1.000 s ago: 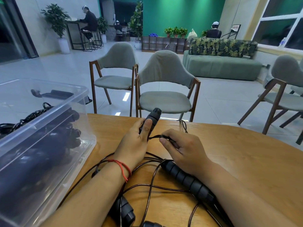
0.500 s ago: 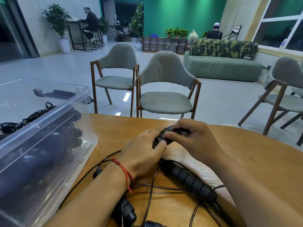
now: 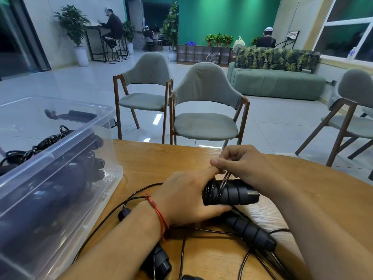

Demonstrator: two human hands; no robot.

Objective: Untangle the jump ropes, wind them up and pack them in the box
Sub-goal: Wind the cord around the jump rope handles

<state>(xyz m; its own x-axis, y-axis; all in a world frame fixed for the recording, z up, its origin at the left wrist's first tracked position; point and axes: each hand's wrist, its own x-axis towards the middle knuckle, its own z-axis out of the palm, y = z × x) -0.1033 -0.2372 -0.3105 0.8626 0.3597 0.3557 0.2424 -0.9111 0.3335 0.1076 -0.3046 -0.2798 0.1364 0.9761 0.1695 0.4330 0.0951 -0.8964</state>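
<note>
My left hand [image 3: 187, 197] grips a black ribbed jump-rope handle [image 3: 234, 193] lying sideways just above the wooden table [image 3: 153, 158]. My right hand [image 3: 242, 162] pinches the thin black cord [image 3: 223, 183] and holds it across that handle. A second ribbed handle [image 3: 250, 231] lies on the table under my right forearm. Loose cord [image 3: 113, 211] loops across the table near me, with another handle [image 3: 159, 261] under my left wrist. The clear plastic box [image 3: 60, 158] on the left holds several wound black ropes.
Two grey chairs [image 3: 203, 110] stand just past the table's far edge, and a third chair [image 3: 351, 118] is at the right. The box fills the table's left side. People sit far back in the room.
My left hand turned the handle from upright to lying sideways and drew it nearer. My right hand rose and brought the cord over the handle.
</note>
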